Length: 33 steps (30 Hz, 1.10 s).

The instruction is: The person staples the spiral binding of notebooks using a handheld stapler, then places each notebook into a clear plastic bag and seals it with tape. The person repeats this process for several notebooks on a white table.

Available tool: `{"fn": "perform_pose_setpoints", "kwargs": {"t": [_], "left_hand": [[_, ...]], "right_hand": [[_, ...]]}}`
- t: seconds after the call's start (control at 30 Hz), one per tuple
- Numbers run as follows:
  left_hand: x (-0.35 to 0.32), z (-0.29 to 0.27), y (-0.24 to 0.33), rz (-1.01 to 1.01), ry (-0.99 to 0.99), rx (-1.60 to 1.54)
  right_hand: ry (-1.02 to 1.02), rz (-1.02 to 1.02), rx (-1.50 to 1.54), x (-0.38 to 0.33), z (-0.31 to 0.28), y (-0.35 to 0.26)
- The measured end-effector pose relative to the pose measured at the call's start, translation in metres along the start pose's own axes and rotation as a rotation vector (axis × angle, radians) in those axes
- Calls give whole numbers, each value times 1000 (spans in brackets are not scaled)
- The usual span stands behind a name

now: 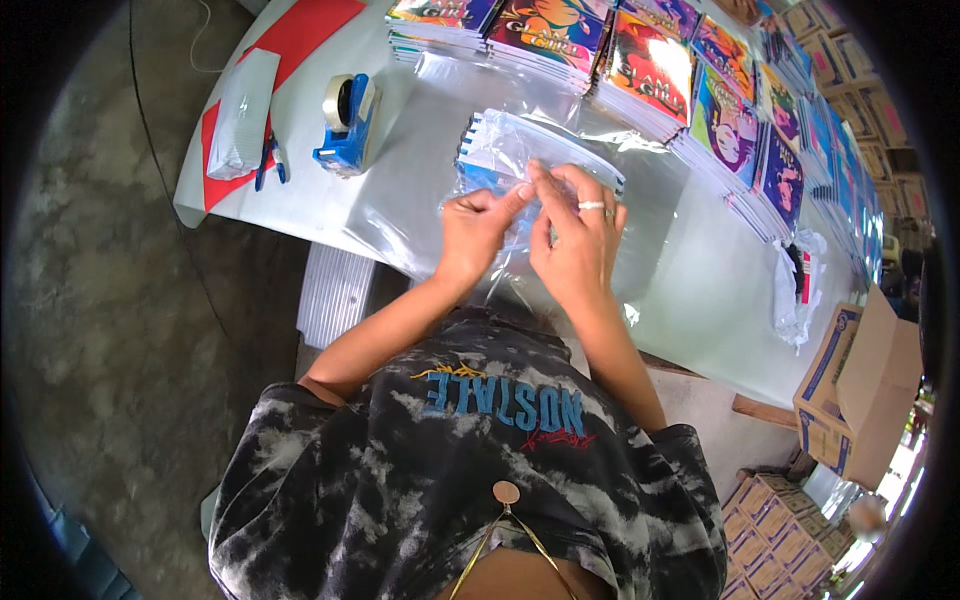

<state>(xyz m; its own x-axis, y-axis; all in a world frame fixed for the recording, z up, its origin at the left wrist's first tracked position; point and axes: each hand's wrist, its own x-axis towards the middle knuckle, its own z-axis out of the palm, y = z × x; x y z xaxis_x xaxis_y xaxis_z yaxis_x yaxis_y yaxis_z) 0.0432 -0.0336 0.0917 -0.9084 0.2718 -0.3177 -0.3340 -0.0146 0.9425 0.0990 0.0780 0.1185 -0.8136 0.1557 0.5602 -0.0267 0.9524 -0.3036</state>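
In front of me on the table lies a stack of spiral notebooks (545, 148) wrapped in clear plastic film (490, 185). My left hand (475, 232) is closed at the stack's near side, its thumb and finger pinching the film. Beside it my right hand (582, 235), with a ring on one finger, also pinches the film, and the two sets of fingertips almost meet. Whether a bit of tape is between the fingertips is too small to tell. A blue tape dispenser (345, 130) with a roll of clear tape stands to the left of the stack.
Stacks of colourful notebooks (650, 70) line the table's far and right sides. At the left lie a white wrapped bundle (243, 115), red sheets (310, 22) and a blue cutter (270, 165). An open cardboard box (850, 390) stands beyond the right edge, near a crumpled plastic bag (797, 290).
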Motion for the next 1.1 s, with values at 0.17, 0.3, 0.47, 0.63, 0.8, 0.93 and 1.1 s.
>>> {"fn": "perform_pose_setpoints", "kwargs": {"t": [0.17, 0.3, 0.47, 0.63, 0.8, 0.93, 1.1], "left_hand": [[11, -20, -54, -186, -113, 221], [-18, -2, -65, -349, -696, 118], [19, -26, -83, -448, -789, -800], [80, -74, 0, 238, -431, -511], [79, -54, 46, 892, -184, 34], [78, -32, 118, 1150, -13, 565], [90, -54, 185, 1461, 351, 210]], "right_hand": [[-85, 27, -72, 54, -23, -10], [-566, 217, 106, 93, 8, -12], [-146, 453, 1035, 70, -12, 21], [-67, 435, 1160, -3, 15, 83], [93, 298, 1165, 38, 26, 33], [407, 88, 680, 98, 7, 33], [996, 93, 494, 135, -66, 31]]}}
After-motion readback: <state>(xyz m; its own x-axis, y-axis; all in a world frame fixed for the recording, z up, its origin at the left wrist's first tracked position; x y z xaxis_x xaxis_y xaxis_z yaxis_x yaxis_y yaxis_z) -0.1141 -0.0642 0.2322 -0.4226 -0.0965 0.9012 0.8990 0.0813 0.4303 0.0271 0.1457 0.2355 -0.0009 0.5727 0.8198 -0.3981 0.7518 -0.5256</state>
